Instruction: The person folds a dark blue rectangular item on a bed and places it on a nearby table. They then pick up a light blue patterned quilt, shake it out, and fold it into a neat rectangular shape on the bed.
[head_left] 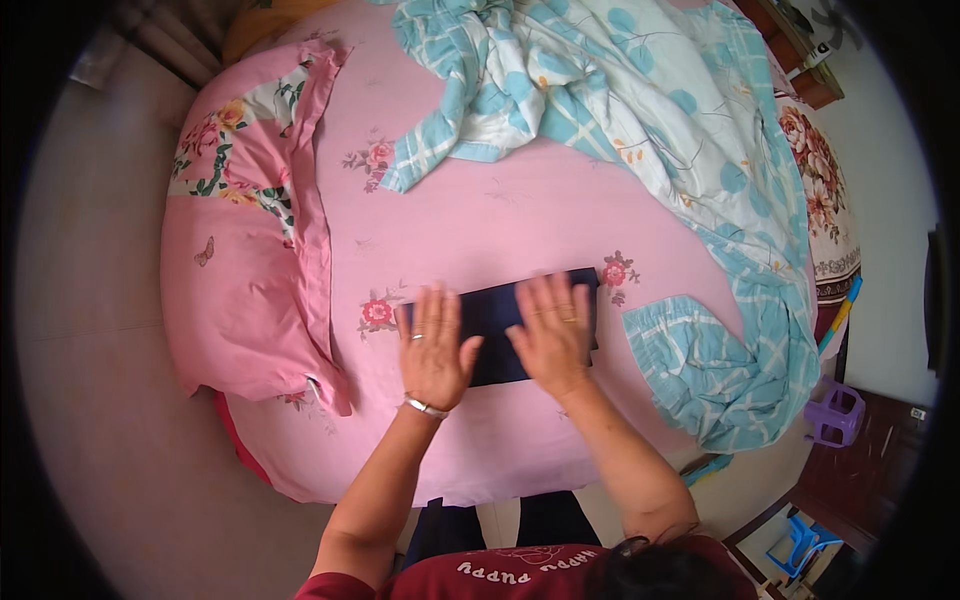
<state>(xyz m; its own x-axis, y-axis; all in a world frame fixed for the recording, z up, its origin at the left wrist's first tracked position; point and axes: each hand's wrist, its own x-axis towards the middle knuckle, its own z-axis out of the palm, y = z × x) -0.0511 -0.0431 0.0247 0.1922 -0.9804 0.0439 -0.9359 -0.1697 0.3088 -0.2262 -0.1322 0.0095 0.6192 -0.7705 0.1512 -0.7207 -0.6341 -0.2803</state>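
A dark navy cloth (490, 322), folded into a flat rectangle, lies on the pink flowered bedsheet (480, 225) close to the bed's near edge. My left hand (432, 345) rests flat over the cloth's left end, fingers stretched out and pointing away from me; a ring and a silver bracelet show on it. Over the right part of the cloth is my right hand (552, 330), also flat with its fingers extended and slightly blurred. Neither hand grips the cloth. What kind of garment or fabric it is, the folds do not show.
A pink pillow (250, 300) with a floral panel lies along the bed's left side. A rumpled blue-and-white quilt (680, 130) spreads across the far and right side, one corner bunched near the right edge. On the floor at right stands a purple plastic stool (836, 412).
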